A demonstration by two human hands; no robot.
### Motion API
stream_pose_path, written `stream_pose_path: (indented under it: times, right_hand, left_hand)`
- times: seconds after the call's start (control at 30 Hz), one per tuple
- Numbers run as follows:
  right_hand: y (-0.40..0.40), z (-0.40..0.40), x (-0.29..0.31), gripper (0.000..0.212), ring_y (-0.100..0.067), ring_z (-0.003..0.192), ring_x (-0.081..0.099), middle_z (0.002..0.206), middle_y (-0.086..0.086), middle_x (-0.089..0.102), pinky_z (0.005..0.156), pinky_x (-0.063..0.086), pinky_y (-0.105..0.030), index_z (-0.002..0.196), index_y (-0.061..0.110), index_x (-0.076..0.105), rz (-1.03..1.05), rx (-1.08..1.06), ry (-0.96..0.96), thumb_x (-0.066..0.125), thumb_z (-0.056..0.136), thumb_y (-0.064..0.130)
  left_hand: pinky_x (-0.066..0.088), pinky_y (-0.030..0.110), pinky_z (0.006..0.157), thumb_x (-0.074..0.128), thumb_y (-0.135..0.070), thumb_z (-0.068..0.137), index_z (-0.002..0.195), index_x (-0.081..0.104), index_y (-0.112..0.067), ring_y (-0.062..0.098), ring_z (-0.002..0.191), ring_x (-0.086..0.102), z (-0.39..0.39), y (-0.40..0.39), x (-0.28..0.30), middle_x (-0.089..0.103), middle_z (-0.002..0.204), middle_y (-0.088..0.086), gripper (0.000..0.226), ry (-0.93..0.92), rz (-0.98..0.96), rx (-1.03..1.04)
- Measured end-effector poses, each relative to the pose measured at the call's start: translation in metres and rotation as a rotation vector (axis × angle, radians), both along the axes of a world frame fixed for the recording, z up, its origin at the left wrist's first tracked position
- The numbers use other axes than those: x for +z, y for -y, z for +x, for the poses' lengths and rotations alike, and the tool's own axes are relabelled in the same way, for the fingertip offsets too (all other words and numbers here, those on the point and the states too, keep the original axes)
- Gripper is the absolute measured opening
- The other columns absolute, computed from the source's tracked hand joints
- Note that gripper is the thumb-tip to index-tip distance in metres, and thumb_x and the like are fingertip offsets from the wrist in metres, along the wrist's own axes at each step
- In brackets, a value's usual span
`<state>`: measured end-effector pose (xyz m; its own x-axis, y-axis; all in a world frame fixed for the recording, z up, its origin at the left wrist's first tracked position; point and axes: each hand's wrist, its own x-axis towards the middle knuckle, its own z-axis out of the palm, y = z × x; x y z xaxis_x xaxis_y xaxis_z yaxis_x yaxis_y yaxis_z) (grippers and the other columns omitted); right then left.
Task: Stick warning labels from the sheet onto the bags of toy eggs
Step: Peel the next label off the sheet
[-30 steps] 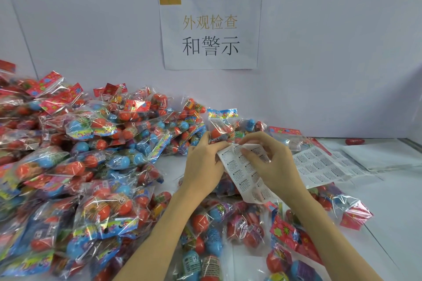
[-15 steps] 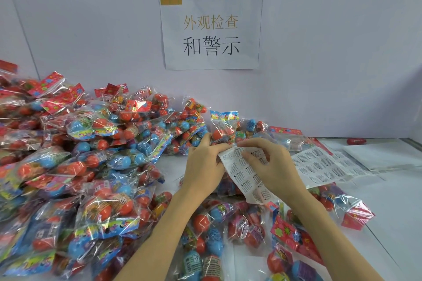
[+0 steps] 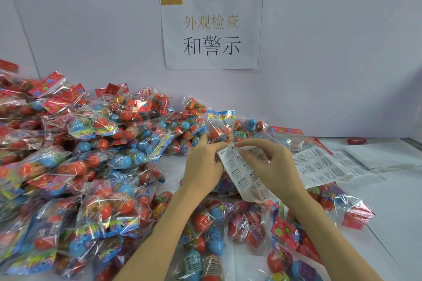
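Note:
A white label sheet printed with small warning labels is held up over the table between both hands. My left hand grips its left edge. My right hand lies over the sheet, thumb and forefinger pinching at a label near the top edge. Clear bags of red and blue toy eggs are heaped across the left half of the table, and more bags lie under my forearms.
A second label sheet lies flat to the right, partly over bags. White paper sheets and a loose red egg sit at the far right. A paper sign hangs on the back wall. Bare white tabletop shows at right.
My right hand's fingers have shifted up the sheet toward its top edge and now pinch at a label there. The left hand keeps its hold.

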<state>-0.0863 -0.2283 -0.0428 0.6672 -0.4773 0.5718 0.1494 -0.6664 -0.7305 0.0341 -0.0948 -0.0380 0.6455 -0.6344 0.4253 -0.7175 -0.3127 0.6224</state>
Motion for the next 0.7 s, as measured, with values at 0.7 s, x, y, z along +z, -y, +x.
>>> stream_pose_path:
  times: [0.7]
  right_hand:
    - [0.016,-0.012,0.019,0.025,-0.011,0.107,0.072,0.112,-0.001,0.079,0.097,0.048,-0.029,0.103,0.023,0.083,0.629,0.176,0.259,0.082,0.082,0.036]
  left_hand:
    - [0.06,0.028,0.083,0.065,0.003,0.096,0.124,0.072,-0.033,0.005,0.1,0.07,0.01,-0.001,0.006,0.067,0.112,0.001,0.047,-0.495,-0.222,-0.207]
